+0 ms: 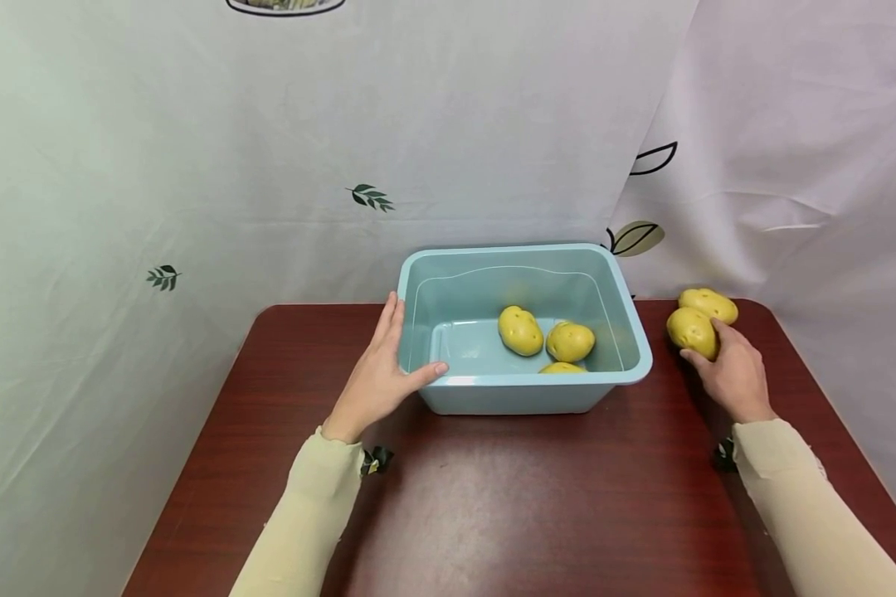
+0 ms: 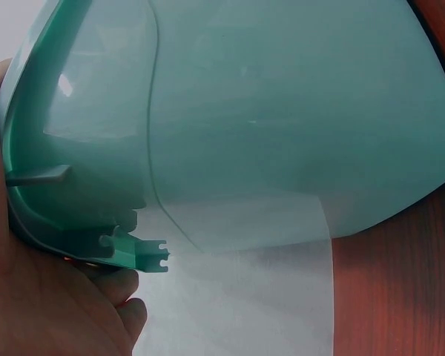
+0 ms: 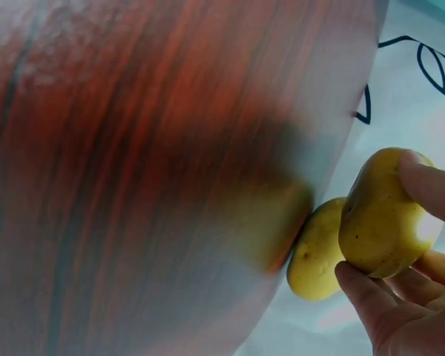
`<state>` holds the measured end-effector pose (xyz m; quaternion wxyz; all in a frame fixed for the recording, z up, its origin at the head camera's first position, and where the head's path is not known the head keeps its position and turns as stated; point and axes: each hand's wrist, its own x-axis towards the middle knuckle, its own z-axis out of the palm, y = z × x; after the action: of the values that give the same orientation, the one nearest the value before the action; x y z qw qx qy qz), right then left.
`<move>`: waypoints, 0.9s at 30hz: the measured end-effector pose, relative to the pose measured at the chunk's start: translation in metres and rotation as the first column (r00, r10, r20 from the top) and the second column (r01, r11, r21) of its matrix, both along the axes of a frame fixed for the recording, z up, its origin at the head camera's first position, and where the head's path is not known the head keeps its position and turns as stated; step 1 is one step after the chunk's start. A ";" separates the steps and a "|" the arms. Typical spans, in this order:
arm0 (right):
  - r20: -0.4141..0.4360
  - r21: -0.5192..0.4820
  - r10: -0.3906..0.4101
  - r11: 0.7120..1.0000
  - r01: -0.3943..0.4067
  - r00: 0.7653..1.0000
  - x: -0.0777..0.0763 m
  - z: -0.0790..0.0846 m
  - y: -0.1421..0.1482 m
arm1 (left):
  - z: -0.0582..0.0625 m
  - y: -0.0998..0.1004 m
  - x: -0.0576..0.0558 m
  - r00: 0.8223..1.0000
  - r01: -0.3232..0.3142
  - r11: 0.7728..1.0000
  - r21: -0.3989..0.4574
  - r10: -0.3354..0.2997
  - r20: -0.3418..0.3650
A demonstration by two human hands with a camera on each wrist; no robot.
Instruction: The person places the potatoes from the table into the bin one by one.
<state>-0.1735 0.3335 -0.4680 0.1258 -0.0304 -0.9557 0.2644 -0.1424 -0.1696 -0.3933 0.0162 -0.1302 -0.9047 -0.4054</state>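
A light blue plastic bin (image 1: pixel 523 400) stands at the back of the table, with three yellow potatoes inside; the front one is partly hidden by the near wall. My left hand (image 1: pixel 377 373) rests on the bin's front left corner, its fingers straight along the left side and its thumb on the front rim. In the left wrist view, fingertips show beneath the bin's rim (image 2: pixel 11 111). To the bin's right, my right hand (image 1: pixel 735 373) holds a potato (image 1: pixel 691 330) between thumb and fingers. Another potato (image 1: pixel 709 304) lies right behind it.
The dark red-brown wooden table (image 1: pixel 538 497) ends close behind the bin and just right of my right hand. A pale cloth (image 1: pixel 493 124) with leaf prints hangs behind it and at both sides.
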 end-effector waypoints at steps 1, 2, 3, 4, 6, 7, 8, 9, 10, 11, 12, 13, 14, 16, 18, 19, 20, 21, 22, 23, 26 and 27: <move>-0.007 0.002 0.000 1.000 0.000 1.000 0.000 0.000 0.000 | 0.000 0.000 0.000 1.000 -0.002 1.000 0.001 0.002 0.001; -0.012 0.003 -0.001 1.000 0.001 1.000 0.001 0.000 0.000 | 0.000 0.000 0.000 1.000 -0.001 1.000 0.001 0.001 0.000; -0.017 0.004 -0.002 1.000 0.003 1.000 0.001 0.001 -0.001 | 0.000 0.000 0.000 1.000 0.000 1.000 0.002 0.000 0.000; -0.023 0.007 -0.004 1.000 0.004 1.000 0.001 0.001 -0.001 | 0.000 0.000 0.000 1.000 0.003 1.000 0.002 -0.003 0.001; -0.034 0.012 -0.006 1.000 0.006 0.999 0.002 0.002 -0.001 | 0.000 0.000 0.000 1.000 0.003 1.000 0.003 -0.003 0.001; -0.042 0.012 -0.005 1.000 0.006 0.999 0.002 0.003 -0.002 | 0.000 0.000 0.000 1.000 0.001 1.000 0.004 -0.001 0.001; -0.048 0.012 -0.005 1.000 0.006 0.999 0.003 0.004 -0.002 | -0.001 0.000 0.000 1.000 0.003 1.000 0.004 -0.003 -0.001; -0.055 0.012 -0.005 1.000 0.005 0.998 0.003 0.004 -0.002 | -0.001 0.000 -0.001 1.000 0.003 1.000 0.005 -0.003 -0.002; -0.060 0.013 -0.004 1.000 0.005 0.998 0.003 0.005 -0.003 | -0.001 0.000 -0.001 1.000 0.002 1.000 0.006 -0.002 -0.003; -0.065 0.012 -0.004 1.000 0.005 0.998 0.003 0.006 -0.003 | -0.001 0.000 -0.001 1.000 0.000 1.000 0.007 0.000 -0.004; -0.068 0.011 -0.006 1.000 0.007 0.998 0.004 0.007 -0.004 | -0.002 0.000 -0.001 1.000 0.002 1.000 0.009 -0.002 -0.005; -0.071 0.011 -0.008 1.000 0.009 0.997 0.004 0.008 -0.004 | -0.002 0.000 -0.001 1.000 0.002 1.000 0.010 -0.002 -0.005; -0.072 0.011 -0.012 1.000 0.012 0.997 0.004 0.009 -0.004 | -0.002 0.000 -0.001 1.000 0.002 1.000 0.012 -0.002 -0.004; -0.077 0.012 -0.017 1.000 0.018 0.997 0.005 0.010 -0.005 | -0.002 0.000 -0.001 1.000 0.002 1.000 0.011 -0.002 -0.003; -0.085 0.011 -0.021 1.000 0.022 0.996 0.006 0.011 -0.006 | -0.002 0.000 -0.001 1.000 0.004 1.000 0.008 -0.004 -0.004; -0.088 0.010 -0.022 1.000 0.023 0.996 0.006 0.012 -0.006 | -0.002 0.000 -0.001 1.000 0.003 1.000 0.007 -0.003 -0.005; -0.091 0.010 -0.022 1.000 0.023 0.996 0.006 0.012 -0.006 | -0.002 0.000 -0.001 1.000 0.002 1.000 0.006 -0.002 -0.006; -0.096 0.010 -0.021 1.000 0.022 0.995 0.006 0.013 -0.007 | -0.002 0.000 0.000 1.000 0.002 1.000 0.006 -0.002 -0.008; -0.099 0.009 -0.022 1.000 0.023 0.995 0.006 0.013 -0.007 | -0.002 0.000 0.000 1.000 0.003 1.000 0.006 -0.003 -0.008; -0.101 0.009 -0.023 1.000 0.024 0.995 0.006 0.014 -0.007 | -0.002 0.000 0.000 1.000 0.002 1.000 0.007 -0.002 -0.008; -0.104 0.006 -0.024 1.000 0.025 0.994 0.006 0.015 -0.008 | -0.001 0.000 0.000 1.000 0.002 1.000 0.010 -0.002 -0.007; -0.104 0.003 -0.025 1.000 0.025 0.994 0.006 0.016 -0.008 | -0.001 0.000 0.000 1.000 0.002 1.000 0.010 -0.002 -0.006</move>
<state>-0.1680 0.3254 -0.4524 0.1786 -0.0283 -0.9479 0.2622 -0.1423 -0.1699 -0.3944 0.0191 -0.1320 -0.9024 -0.4098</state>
